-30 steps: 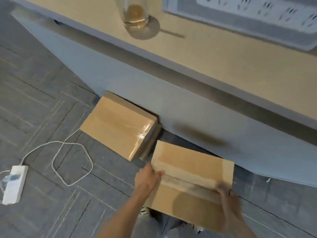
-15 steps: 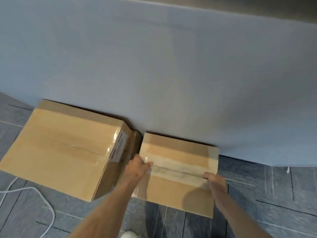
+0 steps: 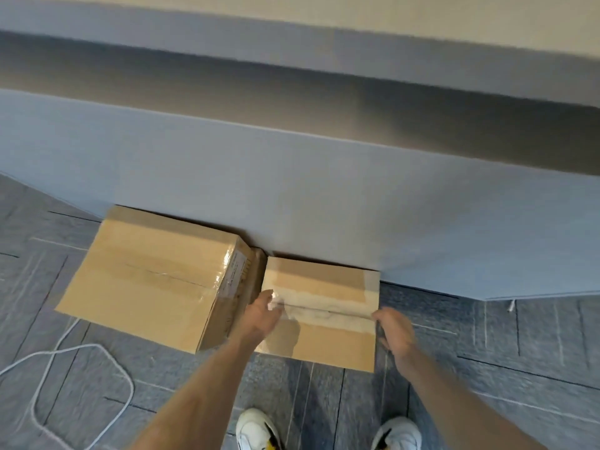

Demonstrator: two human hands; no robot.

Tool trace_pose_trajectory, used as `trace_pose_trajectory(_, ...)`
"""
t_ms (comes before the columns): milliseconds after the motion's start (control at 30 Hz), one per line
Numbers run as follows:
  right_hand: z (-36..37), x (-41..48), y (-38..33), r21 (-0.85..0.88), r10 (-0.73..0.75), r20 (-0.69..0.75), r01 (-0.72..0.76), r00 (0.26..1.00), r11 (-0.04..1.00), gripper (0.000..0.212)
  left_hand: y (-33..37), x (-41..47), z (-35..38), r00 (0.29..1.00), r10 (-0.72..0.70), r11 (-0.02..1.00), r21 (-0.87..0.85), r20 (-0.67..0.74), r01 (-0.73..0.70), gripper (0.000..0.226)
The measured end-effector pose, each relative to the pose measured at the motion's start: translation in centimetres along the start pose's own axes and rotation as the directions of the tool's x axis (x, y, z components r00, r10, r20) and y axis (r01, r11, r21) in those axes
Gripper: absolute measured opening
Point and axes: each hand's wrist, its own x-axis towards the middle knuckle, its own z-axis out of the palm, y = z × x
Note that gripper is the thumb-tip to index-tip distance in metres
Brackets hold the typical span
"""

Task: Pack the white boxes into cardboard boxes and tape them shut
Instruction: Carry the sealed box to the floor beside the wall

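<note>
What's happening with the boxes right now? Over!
Left hand and right hand at the small box ends, grip unclear. Box taped, on floor beside the big box. Nothing in the way.

We find one white label (image 3: 236, 271) on the end face of the larger cardboard box (image 3: 146, 274), at nine o'clock; its print is too blurred to read.

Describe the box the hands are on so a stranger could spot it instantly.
Find the long grey panel standing on the tiled floor. Two cardboard boxes sit against its base. It is the smaller box, right of the bigger box, with whitish torn tape along its seam and no label.
</note>
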Motion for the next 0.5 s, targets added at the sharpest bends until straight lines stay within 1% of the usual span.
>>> trace_pose_trajectory(33, -0.8, -2.0, -0.4, 0.002, -0.010, 0.015, 0.010, 1.000, 1.000, 0.012, 1.0, -2.2, -0.3, 1.000, -0.011, 1.000, -0.027, 0.014, 0.012, 0.052)
trace_pose_trajectory(100, -2.4, -6.6, -1.1, 0.011, -0.018, 0.030, 0.017, 0.999, 1.000, 0.040, 2.9, -6.9, -0.9, 0.999, -0.028, 0.999, -0.043, 0.045, 0.030, 0.048)
trace_pose_trajectory(133, -3.4, -9.3, -1.7, 0.031, -0.012, 0.019, 0.012, 1.000, 0.999, 0.043, 4.0, -9.6, -1.4, 0.998, -0.031, 0.998, -0.056, 0.049, 0.034, 0.045)
trace_pose_trajectory(167, -4.4, -12.1, -2.3, 0.049, -0.012, 0.011, 0.011, 1.000, 0.999, 0.040, 5.2, -12.5, -1.8, 0.998, -0.040, 0.996, -0.072, 0.045, 0.044, 0.043)
trace_pose_trajectory(267, -7.1, -20.7, -4.2, 0.090, -0.013, 0.014, 0.012, 1.000, 0.996, 0.022, 8.3, -20.1, -3.2, 0.997, -0.050, 0.992, -0.111, 0.054, 0.055, 0.037)
trace_pose_trajectory(300, -8.2, -23.8, -4.4, 0.105, -0.022, 0.022, 0.020, 1.000, 0.994, 0.024, 9.4, -23.1, -3.5, 0.996, -0.052, 0.991, -0.123, 0.067, 0.060, 0.035)
trace_pose_trajectory(367, -10.1, -30.1, -4.1, 0.140, -0.048, 0.049, 0.040, 0.998, 0.989, 0.034, 11.2, -29.1, -4.2, 0.995, -0.029, 0.989, -0.144, 0.093, 0.042, 0.032)
trace_pose_trajectory(433, -12.0, -35.3, -3.1, 0.192, -0.041, 0.044, 0.032, 0.998, 0.981, 0.032, 12.7, -34.2, -4.5, 0.995, 0.003, 0.987, -0.162, 0.096, 0.013, 0.031)
trace_pose_trajectory(467, -12.9, -37.7, -2.5, 0.215, -0.037, 0.022, 0.032, 0.999, 0.976, 0.027, 13.3, -36.7, -4.5, 0.994, 0.020, 0.987, -0.162, 0.111, -0.002, 0.031)
trace_pose_trajectory(500, -13.7, -40.1, -1.6, 0.241, -0.038, 0.004, 0.036, 0.999, 0.970, 0.028, 13.9, -39.2, -4.4, 0.990, 0.033, 0.986, -0.165, 0.134, -0.010, 0.030)
